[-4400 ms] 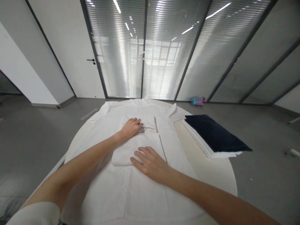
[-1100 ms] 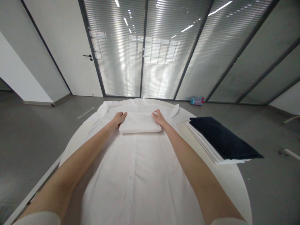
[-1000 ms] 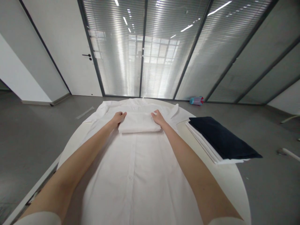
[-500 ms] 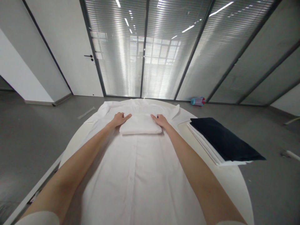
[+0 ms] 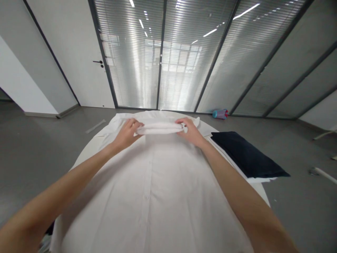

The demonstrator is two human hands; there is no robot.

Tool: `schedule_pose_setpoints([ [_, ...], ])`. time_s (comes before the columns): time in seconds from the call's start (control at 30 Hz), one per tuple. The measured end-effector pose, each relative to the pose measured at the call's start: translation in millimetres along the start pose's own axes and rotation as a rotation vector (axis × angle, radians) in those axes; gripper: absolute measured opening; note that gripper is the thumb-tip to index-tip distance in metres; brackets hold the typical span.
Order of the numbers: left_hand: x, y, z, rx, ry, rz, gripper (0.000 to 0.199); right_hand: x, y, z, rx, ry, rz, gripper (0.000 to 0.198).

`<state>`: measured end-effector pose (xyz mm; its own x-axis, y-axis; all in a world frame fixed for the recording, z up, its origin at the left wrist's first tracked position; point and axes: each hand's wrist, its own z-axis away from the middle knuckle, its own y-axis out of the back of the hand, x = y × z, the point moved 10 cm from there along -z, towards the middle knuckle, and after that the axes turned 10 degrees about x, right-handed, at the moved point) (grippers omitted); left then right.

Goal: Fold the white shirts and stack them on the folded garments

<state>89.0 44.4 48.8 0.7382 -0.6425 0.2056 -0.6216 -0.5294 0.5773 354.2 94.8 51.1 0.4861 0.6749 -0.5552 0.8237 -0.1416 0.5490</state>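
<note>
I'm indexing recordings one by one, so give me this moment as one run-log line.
left hand: grips folded white cloth; right hand: grips opposite end; below: spread white shirt; right side: navy cloth

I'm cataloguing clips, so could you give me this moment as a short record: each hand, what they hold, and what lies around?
Left hand: fingers gripping the left end of the bundle
Right hand: fingers gripping its right end
Held: folded white cloth, apparently just above the shirt
Beneath: white shirt, spread out, buttons running lengthwise
Surface: white table with a curved edge
To the right: folded dark cloth on white fabric
Floor beyond: blue-and-pink object, identity unclear
</note>
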Motion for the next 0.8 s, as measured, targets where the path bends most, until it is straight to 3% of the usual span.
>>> schedule_pose_setpoints([
  [0.07, 18, -18, 37, -0.184, -0.091, 0.032, 0.027, -1, -19, 42, -0.274, 0.023, 0.091, 0.039],
  [0.13, 18, -28, 64, -0.254, -0.023, 0.096, 0.033, 8, -28, 74, -0.372, -0.039, 0.065, 0.045],
  [0.3, -41, -38, 82, -0.121, 0.667, 0.297, 0.061, 51, -23, 82, -0.047, -0.363, 0.000, 0.050],
  [0.37, -49, -48, 83, -0.125, 0.862, 0.403, 0.067, 60, -28, 79, 0.046, -0.438, -0.043, 0.050],
  [0.5, -41, -46, 73, -0.004, 0.916, 0.483, 0.064, 65, -30, 84, 0.202, -0.472, -0.151, 0.046],
  [0.6, -35, -44, 76, 0.048, 0.917, 0.492, 0.058, 64, -30, 91, 0.212, -0.485, -0.183, 0.047],
  [0.8, -53, -46, 99, 0.126, 1.130, 0.594, 0.071, 50, -18, 84, 0.286, -0.408, -0.225, 0.045],
])
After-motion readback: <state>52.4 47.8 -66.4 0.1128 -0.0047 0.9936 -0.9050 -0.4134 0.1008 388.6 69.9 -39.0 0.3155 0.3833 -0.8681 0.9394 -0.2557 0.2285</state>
